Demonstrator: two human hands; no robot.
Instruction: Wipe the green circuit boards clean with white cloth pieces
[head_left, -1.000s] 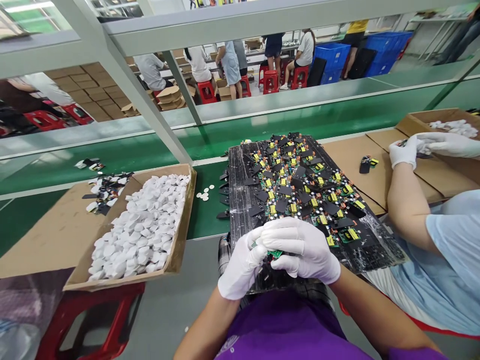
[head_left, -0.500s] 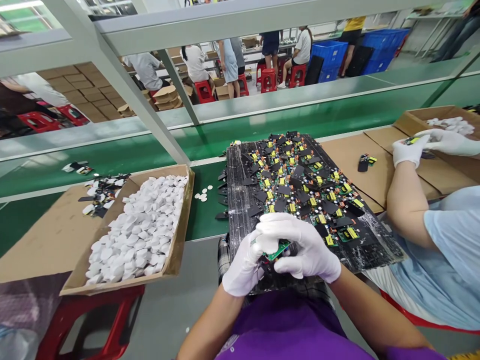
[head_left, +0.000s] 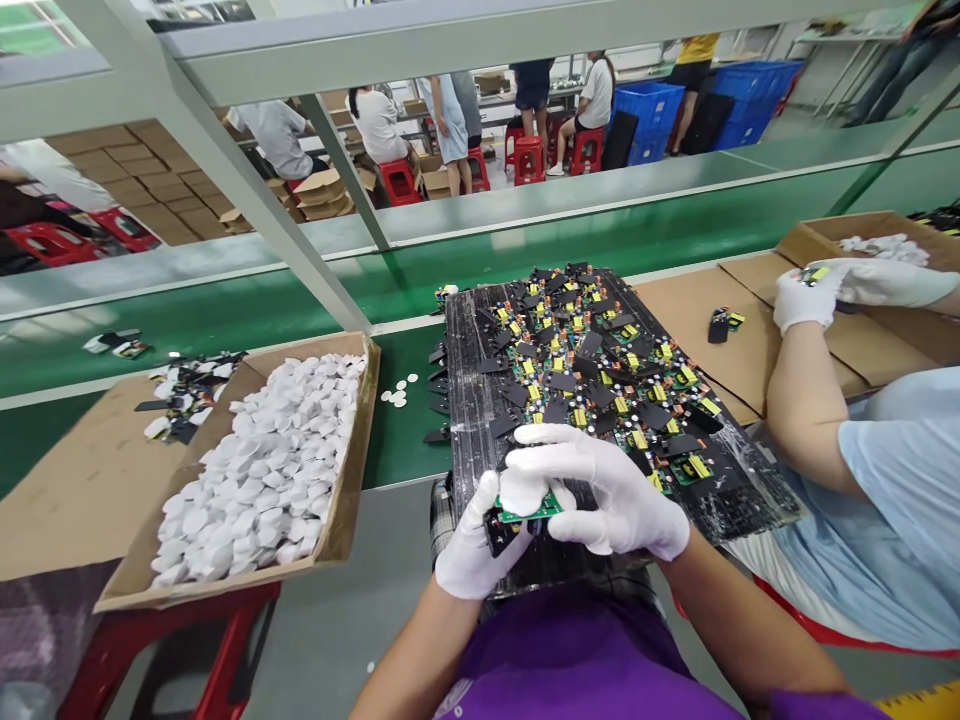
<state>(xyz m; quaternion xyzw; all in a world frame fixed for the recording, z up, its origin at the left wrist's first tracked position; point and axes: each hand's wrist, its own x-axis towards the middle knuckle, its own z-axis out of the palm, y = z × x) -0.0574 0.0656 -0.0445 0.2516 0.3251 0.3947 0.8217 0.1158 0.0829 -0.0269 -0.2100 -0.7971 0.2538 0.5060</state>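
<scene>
Circuit board (head_left: 553, 505) part-hidden, co-worker (head_left: 900, 470) cropped

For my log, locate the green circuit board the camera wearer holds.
In the head view, the green circuit board is low, slightly right of centre, between the white-gloved left hand and right hand, over the flat black tray.

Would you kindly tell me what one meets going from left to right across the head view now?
Box of white pieces, small white discs, left hand, right hand, loose black-and-yellow part, co-worker's gloved hands.
</scene>
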